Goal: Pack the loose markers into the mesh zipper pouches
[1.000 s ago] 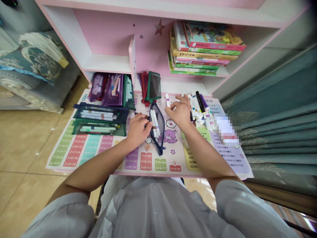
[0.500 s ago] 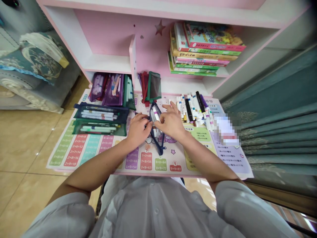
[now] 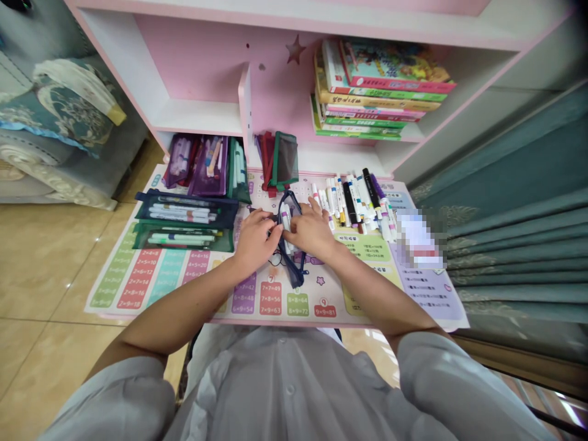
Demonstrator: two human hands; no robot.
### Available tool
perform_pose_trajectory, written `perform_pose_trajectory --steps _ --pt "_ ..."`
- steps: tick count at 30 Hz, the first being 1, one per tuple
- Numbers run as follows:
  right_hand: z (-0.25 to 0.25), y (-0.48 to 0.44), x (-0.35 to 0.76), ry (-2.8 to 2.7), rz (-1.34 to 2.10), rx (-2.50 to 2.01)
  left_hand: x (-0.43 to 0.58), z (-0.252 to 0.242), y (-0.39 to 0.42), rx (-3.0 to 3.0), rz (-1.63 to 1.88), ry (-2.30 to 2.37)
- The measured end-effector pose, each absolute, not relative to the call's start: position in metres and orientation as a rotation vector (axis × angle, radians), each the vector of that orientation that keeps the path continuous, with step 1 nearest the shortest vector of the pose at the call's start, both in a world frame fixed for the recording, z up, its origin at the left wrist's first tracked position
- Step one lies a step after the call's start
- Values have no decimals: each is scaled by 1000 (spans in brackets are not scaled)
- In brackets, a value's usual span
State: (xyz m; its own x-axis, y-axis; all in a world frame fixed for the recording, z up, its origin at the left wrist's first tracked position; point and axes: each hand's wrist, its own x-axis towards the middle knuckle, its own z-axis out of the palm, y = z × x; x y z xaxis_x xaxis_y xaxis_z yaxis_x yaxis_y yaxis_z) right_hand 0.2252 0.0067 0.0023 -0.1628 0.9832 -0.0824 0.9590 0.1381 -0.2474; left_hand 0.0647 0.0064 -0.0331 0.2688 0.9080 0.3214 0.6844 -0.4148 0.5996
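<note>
A navy mesh pencil pouch [image 3: 293, 272] lies open on the printed times-table mat [image 3: 151, 282], with white markers [image 3: 285, 222] standing in its mouth. My left hand [image 3: 254, 237] grips the pouch's left edge. My right hand [image 3: 312, 231] is curled over its right side, partly hiding the markers and the zip. Just right of that hand lies a loose heap of markers [image 3: 358, 205]. Two filled pouches of markers [image 3: 186, 212] lie to the left of my left hand.
Purple and green pouches [image 3: 209, 166] stand against the pink shelf unit [image 3: 197, 67], and a stack of books [image 3: 381, 92] sits on its shelf. A blurred white item [image 3: 417, 241] lies on the mat's right. A teal curtain [image 3: 519, 257] hangs to the right.
My right hand has moved left from the marker heap onto the pouch. The marker it held earlier no longer shows in its fingers. Both hands now sit closer together.
</note>
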Motion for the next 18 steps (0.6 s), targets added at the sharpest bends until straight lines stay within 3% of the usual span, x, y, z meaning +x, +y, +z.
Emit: perform_pose_trajectory --steps 5,9,18 --pt "7 10 231 -2197 502 -1926 65 -32 7 2190 887 1451" --pt "10 25 252 -1928 357 -1859 64 -31 7 2177 882 1454" --pt "-7 62 303 -1739 201 -2341 64 -32 7 2180 897 1440"
